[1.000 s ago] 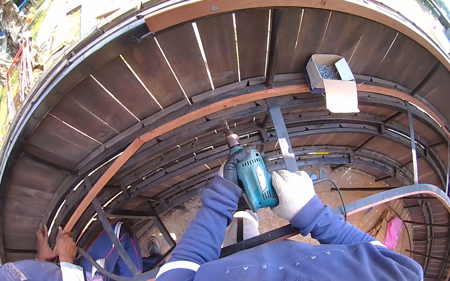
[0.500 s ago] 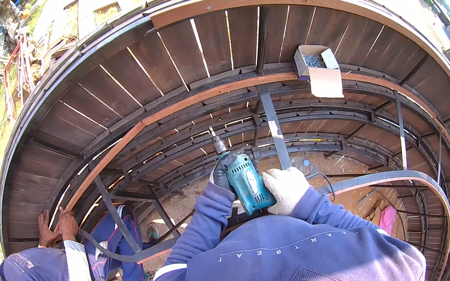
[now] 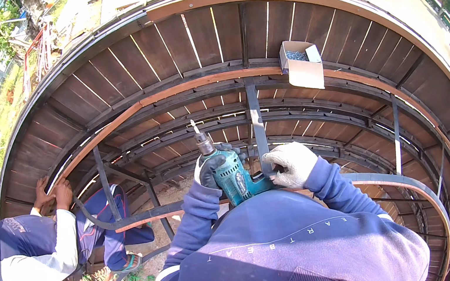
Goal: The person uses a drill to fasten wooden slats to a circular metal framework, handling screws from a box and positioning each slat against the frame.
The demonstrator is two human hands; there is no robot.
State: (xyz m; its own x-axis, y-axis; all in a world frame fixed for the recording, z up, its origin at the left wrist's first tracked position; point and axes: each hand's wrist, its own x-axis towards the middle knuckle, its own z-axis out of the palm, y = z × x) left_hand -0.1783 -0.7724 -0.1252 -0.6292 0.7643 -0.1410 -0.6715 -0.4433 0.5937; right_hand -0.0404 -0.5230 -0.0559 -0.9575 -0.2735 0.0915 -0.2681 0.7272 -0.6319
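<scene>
A teal cordless-looking power drill [image 3: 235, 179] lies sideways against my front, its chuck and bit pointing up and away to the left. My left hand [image 3: 210, 170], in a dark glove, is closed round the front of its body, just behind the chuck. At the end of the drill's handle is my right hand [image 3: 295, 165], in a whitish glove, its fingers curled together. Whether something small is pinched between those fingertips is hidden. Beyond the drill, an upright dark metal bar [image 3: 256, 117] stands close to my right fingers.
A curved structure of dark wooden slats [image 3: 150, 51] and metal rails surrounds me. An open cardboard box [image 3: 302, 63] of small metal fasteners sits on the slats. At left, a crouching person [image 3: 38, 249] holds a long wooden strip [image 3: 110, 129]. A curved rail [image 3: 157, 212] passes at waist height.
My right hand has come off the drill's body and shifted to the end of its handle, fingers curled. The drill has moved slightly left, and the whole view has shifted.
</scene>
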